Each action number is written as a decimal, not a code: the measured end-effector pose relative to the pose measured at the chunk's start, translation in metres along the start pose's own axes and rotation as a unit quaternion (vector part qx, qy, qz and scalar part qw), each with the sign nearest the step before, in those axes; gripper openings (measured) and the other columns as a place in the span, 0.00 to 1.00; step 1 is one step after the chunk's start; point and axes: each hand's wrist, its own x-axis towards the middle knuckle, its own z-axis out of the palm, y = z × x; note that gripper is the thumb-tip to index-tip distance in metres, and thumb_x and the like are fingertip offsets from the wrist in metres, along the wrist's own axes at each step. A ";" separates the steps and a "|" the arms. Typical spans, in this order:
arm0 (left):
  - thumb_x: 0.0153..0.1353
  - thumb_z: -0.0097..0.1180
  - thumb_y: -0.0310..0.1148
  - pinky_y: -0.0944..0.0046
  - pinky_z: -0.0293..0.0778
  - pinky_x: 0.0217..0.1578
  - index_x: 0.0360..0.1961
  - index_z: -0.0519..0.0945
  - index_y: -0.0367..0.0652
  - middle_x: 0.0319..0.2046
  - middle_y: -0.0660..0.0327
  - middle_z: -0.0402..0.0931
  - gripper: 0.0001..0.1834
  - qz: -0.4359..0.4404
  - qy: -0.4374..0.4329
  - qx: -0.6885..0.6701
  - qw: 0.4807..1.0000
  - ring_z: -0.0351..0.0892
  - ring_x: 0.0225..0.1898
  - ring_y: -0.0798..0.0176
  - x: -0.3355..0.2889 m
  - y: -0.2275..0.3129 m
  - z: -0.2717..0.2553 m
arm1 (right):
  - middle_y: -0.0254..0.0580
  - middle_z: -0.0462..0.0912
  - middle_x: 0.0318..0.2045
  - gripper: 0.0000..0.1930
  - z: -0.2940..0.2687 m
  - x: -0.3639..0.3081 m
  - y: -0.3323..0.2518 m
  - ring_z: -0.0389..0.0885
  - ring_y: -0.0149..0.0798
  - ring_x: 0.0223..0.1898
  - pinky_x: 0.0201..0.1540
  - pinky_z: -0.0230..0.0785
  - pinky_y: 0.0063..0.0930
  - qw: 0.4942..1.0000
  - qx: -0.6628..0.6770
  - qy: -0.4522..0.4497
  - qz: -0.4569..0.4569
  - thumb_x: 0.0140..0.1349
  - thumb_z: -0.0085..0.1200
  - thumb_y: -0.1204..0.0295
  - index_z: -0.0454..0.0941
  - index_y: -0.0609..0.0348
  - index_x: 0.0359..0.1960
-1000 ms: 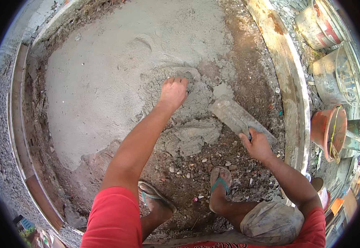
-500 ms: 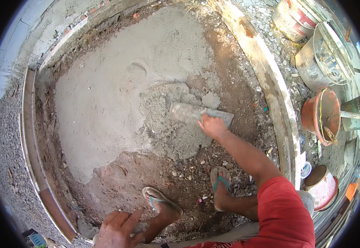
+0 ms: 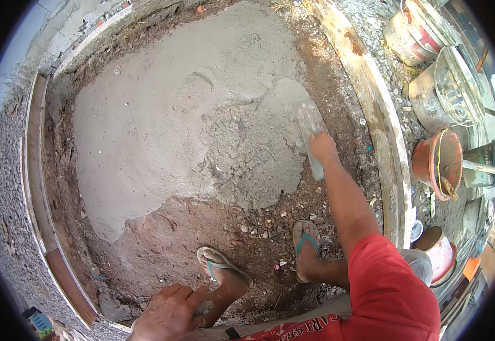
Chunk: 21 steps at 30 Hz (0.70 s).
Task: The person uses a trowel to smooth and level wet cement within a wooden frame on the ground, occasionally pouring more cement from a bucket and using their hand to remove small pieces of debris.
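My right hand (image 3: 323,148) grips a long, narrow hand float (image 3: 309,119) smeared with grey cement. The float lies at the right edge of the wet concrete (image 3: 139,136), its long side running roughly away from me. Left of it, a rough, lumpy patch of concrete (image 3: 233,150) borders a smoothed strip. My left hand (image 3: 170,311) holds nothing at the bottom left, fingers loosely stretched and a little apart, above my leg. Both of my feet, in sandals (image 3: 306,241), stand on bare soil (image 3: 173,256) at the near side of the concrete.
A wooden board (image 3: 375,108) bounds the area on the right, and a narrower formwork edge (image 3: 34,165) on the left. Beyond the right board stand an orange bucket (image 3: 426,162), a grey bucket (image 3: 429,96), and a white and red bucket (image 3: 406,37). Gravel (image 3: 3,199) covers the far left.
My right hand has swung the float right and turned it from lying crosswise to pointing away from me. Concrete at the upper right of the lumpy patch is now spread smoother. My left hand has hardly moved.
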 end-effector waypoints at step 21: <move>0.54 0.66 0.39 0.51 0.74 0.52 0.55 0.78 0.39 0.41 0.53 0.80 0.28 0.036 -0.071 -0.086 0.993 0.79 0.47 0.49 -0.011 -0.029 0.023 | 0.70 0.78 0.55 0.35 0.062 -0.053 -0.056 0.77 0.61 0.59 0.65 0.68 0.46 0.968 -0.050 -0.148 -0.196 0.71 0.37 0.47 0.79 0.73 0.53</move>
